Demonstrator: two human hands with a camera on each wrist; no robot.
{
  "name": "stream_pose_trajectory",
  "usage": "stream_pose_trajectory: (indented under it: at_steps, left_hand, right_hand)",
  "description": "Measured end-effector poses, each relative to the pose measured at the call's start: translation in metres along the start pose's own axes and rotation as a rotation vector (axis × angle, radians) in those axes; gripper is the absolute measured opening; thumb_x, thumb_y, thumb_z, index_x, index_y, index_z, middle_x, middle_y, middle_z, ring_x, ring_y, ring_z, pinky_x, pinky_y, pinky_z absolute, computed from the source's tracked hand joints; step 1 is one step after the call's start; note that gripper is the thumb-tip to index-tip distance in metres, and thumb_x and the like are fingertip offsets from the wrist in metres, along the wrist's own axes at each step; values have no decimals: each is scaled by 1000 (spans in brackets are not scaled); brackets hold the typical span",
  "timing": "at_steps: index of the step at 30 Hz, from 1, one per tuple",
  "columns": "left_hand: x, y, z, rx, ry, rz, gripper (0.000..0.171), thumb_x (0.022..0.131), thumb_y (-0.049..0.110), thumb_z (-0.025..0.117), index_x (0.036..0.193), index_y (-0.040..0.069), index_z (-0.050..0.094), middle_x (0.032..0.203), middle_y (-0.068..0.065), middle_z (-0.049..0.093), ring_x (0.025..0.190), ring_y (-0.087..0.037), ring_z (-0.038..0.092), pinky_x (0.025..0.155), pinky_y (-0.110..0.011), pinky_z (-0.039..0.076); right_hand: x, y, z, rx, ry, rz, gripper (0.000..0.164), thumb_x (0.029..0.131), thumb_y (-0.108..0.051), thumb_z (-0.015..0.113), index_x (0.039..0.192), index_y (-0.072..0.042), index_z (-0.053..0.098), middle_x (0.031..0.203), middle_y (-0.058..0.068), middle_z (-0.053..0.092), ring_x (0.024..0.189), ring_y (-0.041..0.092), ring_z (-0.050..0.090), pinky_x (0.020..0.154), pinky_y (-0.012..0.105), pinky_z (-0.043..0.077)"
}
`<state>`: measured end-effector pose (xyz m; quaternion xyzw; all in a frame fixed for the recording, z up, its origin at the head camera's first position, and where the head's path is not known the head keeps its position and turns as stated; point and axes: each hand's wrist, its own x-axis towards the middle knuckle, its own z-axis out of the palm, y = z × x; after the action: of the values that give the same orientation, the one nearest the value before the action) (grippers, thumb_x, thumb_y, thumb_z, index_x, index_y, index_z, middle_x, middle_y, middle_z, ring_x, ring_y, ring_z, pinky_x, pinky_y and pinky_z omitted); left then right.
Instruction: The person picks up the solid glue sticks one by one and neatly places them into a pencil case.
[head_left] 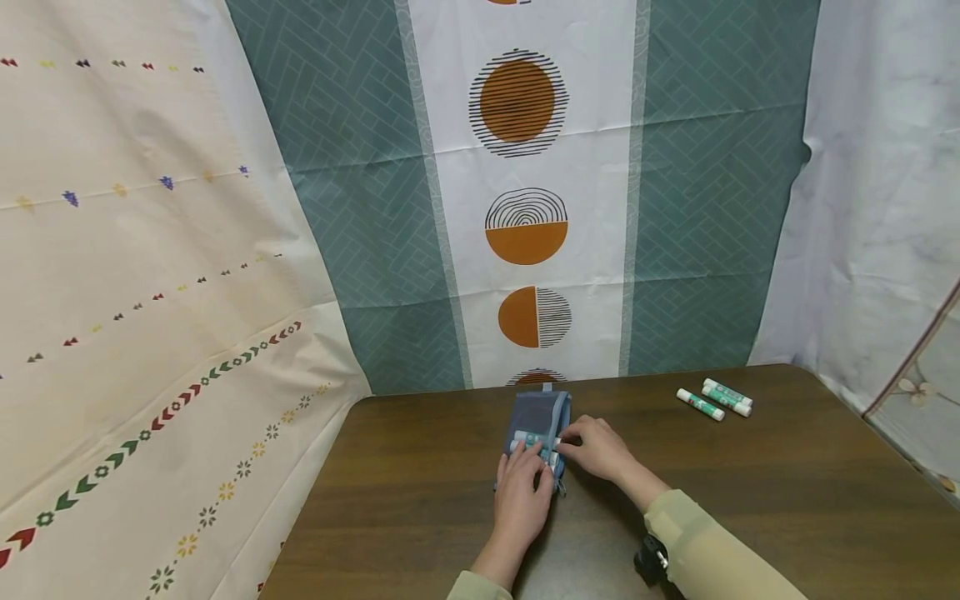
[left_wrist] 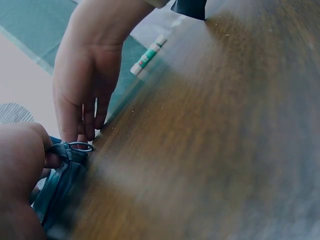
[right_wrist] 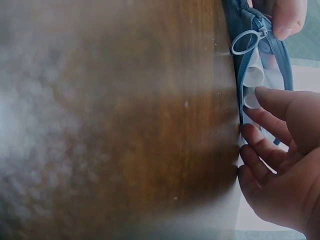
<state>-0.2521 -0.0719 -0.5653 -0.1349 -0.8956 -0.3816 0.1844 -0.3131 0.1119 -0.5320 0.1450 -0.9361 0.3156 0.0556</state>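
A blue zip pouch with a see-through front lies on the table, its zipper side facing right. Inside it, several white-and-green glue sticks show through the front. My left hand lies over the near part of the pouch and grips its edge by the zipper's near end. From the right, my right hand reaches to the open zipper, thumb and forefinger pinching the white end of a glue stick. Another stick's white end sits beside it in the opening. The zipper pull hangs at the near end.
At the back right of the brown wooden table lie three more glue sticks, one alone and a pair side by side. A patterned cloth hangs behind the table. A black device is on the right wrist.
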Motion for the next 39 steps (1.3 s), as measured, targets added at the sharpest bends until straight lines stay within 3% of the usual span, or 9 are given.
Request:
stream_pose_trajectory:
  at_steps: [39]
  left_hand:
    - [-1,-1,0,1,4,8,22,103,11,69,82,18,67,147,-7,71,151,-36,54,127,-69,29]
  right_hand:
    - [-4,0,2,4,-19,7,23,104,-27,78,120,-11,82,113,6,69,109,30,61,94,56,55]
